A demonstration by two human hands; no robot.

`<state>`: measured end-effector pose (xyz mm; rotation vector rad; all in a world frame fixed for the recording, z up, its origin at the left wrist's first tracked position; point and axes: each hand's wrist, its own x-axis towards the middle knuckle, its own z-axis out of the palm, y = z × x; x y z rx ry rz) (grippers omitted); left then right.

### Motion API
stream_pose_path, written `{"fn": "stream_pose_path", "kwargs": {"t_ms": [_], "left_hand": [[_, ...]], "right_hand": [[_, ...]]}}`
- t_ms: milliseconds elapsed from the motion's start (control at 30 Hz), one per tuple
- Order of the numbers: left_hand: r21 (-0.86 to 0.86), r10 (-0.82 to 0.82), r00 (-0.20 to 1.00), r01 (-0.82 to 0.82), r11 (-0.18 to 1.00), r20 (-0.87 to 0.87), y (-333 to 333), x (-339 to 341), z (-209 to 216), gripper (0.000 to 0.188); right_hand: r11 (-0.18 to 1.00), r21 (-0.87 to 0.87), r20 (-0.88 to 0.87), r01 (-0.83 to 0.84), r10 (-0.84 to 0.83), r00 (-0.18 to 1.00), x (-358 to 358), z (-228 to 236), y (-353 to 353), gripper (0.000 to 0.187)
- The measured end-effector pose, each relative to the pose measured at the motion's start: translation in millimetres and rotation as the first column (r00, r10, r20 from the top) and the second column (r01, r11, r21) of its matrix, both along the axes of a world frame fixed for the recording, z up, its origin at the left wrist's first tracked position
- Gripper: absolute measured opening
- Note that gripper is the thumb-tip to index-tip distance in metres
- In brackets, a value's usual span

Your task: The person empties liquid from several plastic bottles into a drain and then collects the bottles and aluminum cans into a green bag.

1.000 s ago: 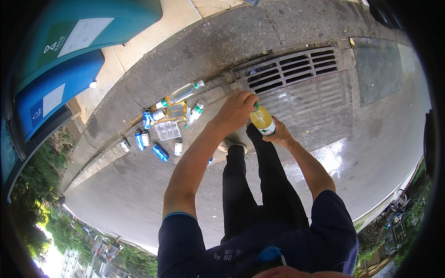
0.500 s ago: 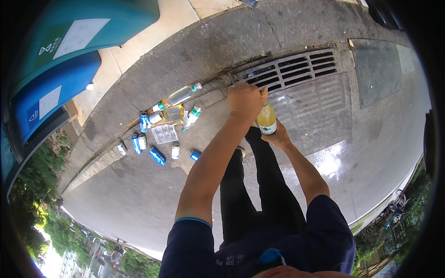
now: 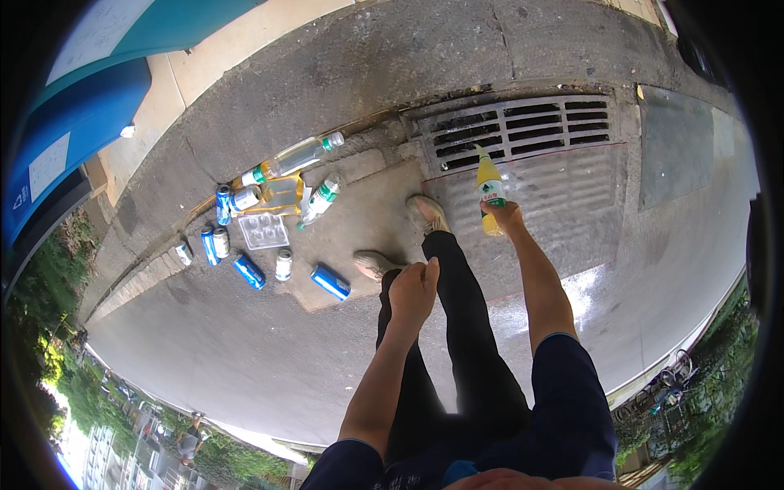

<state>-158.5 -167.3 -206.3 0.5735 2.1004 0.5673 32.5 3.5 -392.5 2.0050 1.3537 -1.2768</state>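
Head view: right hand (image 3: 504, 214), right of centre, has its grip clamped around the lower half of a yellow-liquid bottle (image 3: 492, 193), below the label's middle. Bottle sits up from the grip: long axis near vertical in the frame, top leaning slightly left, base just below the fingers. Narrow end points up at the drain grate (image 3: 535, 148), upper right of centre, and overlaps its lower-left slots in view; gap in depth can't be judged, nor whether liquid is leaving the neck. Right hand clearly the nearer one, being on the bottle. Left hand (image 3: 414, 291) hangs lower, at centre over the left leg, apart from the bottle; fingers turned from view, can't tell if its grip is together or holding something. Farther out, left of centre: blue can (image 3: 330, 282) on pavement, then clear tray (image 3: 264, 232); blue bin (image 3: 98, 122), upper left.
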Motion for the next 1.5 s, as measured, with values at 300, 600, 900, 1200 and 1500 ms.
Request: {"fn": "stream_pose_path", "kwargs": {"t_ms": [300, 600, 900, 1200, 1500], "left_hand": [[-0.117, 0.105, 0.983, -0.088, 0.989, 0.149, -38.3, 31.6, -23.8, 0.044], [-0.088, 0.462, 0.835, -0.458, 0.885, 0.299, -42.6, 22.2, -20.4, 0.045], [-0.118, 0.536, 0.779, -0.529, 0.840, 0.325, -61.8, 11.5, -13.3, 0.044], [-0.086, 0.617, 0.688, -0.638, 0.765, 0.382, -68.0, 17.5, -17.7, 0.043], [-0.042, 0.606, 0.695, -0.643, 0.764, 0.386, -69.2, 12.8, -16.1, 0.045]], "right_hand": [[0.946, -0.010, 0.299, -0.323, 0.311, 0.902, -28.0, -23.8, 56.1, 0.063], [0.889, -0.039, 0.446, -0.456, 0.424, 0.788, -45.1, -14.5, 75.6, 0.059], [0.902, -0.028, 0.467, -0.430, 0.392, 0.793, -60.6, -7.0, 88.6, 0.073], [0.827, -0.009, 0.535, -0.561, 0.479, 0.696, -86.5, 10.8, 86.2, 0.060], [0.759, -0.019, 0.619, -0.651, 0.520, 0.589, -83.6, 11.0, 92.9, 0.040]]}}
